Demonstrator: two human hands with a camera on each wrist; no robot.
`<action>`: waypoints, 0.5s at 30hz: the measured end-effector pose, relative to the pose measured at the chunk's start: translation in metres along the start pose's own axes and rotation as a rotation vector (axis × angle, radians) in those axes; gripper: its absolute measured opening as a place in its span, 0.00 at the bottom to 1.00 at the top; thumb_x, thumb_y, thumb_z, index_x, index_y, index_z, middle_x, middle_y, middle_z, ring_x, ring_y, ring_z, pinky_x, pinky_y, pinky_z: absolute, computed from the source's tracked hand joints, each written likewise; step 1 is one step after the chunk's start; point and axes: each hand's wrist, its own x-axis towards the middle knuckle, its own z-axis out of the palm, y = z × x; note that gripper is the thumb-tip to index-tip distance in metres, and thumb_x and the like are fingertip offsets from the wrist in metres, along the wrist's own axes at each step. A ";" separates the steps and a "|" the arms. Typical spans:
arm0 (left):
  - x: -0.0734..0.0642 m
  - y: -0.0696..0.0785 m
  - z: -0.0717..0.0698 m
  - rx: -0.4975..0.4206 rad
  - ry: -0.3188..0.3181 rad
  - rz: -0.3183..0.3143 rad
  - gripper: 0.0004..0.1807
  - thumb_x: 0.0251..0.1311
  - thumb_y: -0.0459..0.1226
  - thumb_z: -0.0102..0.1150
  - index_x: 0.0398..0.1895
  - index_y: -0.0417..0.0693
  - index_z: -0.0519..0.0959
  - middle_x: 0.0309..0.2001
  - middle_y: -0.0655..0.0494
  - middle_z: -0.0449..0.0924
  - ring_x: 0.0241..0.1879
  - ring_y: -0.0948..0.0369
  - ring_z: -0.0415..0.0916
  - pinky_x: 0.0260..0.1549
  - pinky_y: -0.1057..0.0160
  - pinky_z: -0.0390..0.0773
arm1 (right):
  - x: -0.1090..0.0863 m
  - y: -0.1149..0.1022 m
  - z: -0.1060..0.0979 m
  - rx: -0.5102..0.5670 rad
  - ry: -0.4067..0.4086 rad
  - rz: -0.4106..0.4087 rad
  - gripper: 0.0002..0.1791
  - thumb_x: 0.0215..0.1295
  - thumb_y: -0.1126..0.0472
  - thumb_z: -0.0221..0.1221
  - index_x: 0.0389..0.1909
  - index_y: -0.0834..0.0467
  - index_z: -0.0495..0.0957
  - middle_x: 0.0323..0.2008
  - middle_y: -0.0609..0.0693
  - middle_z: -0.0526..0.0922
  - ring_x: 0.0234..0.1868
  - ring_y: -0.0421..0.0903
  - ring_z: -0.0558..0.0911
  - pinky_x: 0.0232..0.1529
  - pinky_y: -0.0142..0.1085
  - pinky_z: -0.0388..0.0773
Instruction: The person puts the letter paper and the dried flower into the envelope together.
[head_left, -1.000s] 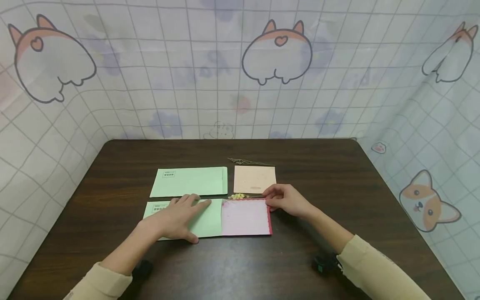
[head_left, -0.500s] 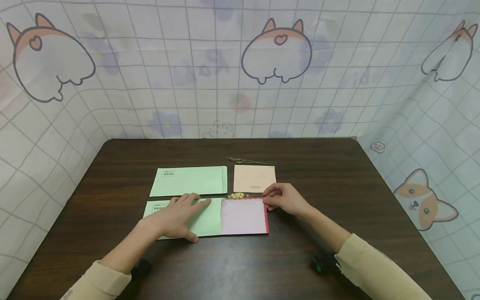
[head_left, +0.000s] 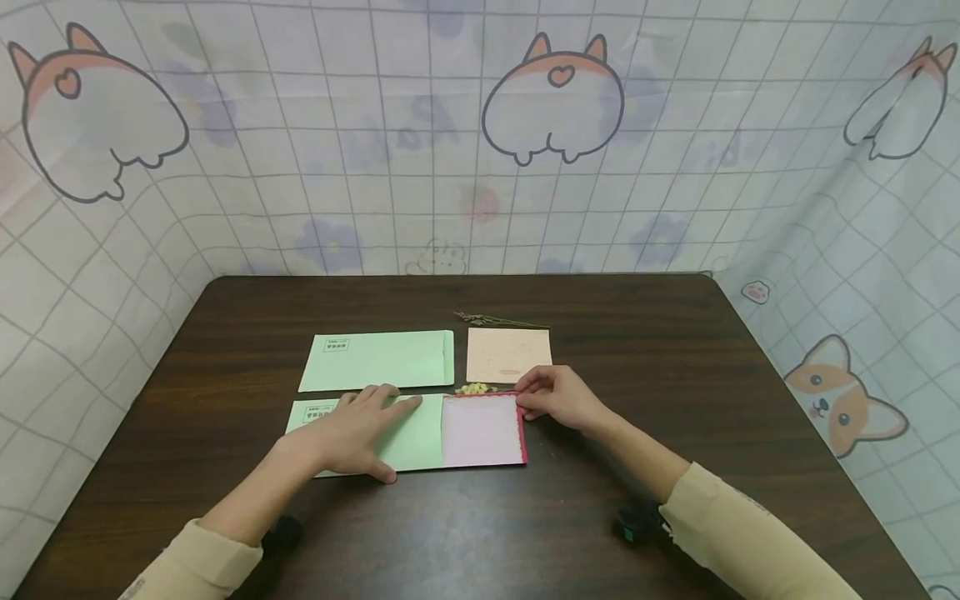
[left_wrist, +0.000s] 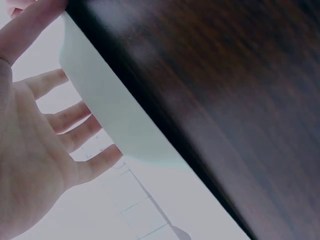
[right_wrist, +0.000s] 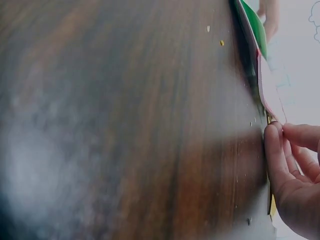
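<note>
My left hand rests with fingers spread on the nearer green envelope, holding it against the table. In the left wrist view its fingertips lie over the pale green edge of the envelope. A pinkish-white card with a red border sticks out of the envelope's right end, its left part hidden inside. My right hand pinches the card's far right corner between thumb and fingers. The right wrist view shows that card edge-on, slightly bowed, with the fingertips at its corner.
Behind lies a second green envelope, with a peach card to its right. A yellow dried flower lies against the red-bordered card's far edge; a dried sprig lies farther back. Small crumbs dot the table.
The red-bordered card has slid left, deeper into the nearer envelope, and my right hand has moved left with it. My left hand has stayed in place on the envelope.
</note>
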 end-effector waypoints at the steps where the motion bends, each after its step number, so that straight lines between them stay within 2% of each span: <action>1: 0.000 0.000 0.000 0.000 0.000 -0.001 0.57 0.47 0.54 0.80 0.79 0.48 0.62 0.67 0.40 0.64 0.67 0.42 0.62 0.61 0.34 0.63 | 0.000 0.000 0.001 0.003 0.001 0.003 0.10 0.67 0.70 0.66 0.45 0.71 0.81 0.34 0.60 0.84 0.33 0.51 0.87 0.39 0.45 0.87; 15: 0.001 0.001 -0.001 -0.003 -0.017 -0.010 0.57 0.47 0.54 0.81 0.80 0.50 0.61 0.68 0.41 0.64 0.68 0.43 0.62 0.61 0.34 0.62 | 0.004 -0.008 0.014 0.068 -0.044 0.007 0.10 0.69 0.69 0.64 0.47 0.72 0.81 0.37 0.60 0.85 0.36 0.52 0.87 0.42 0.46 0.86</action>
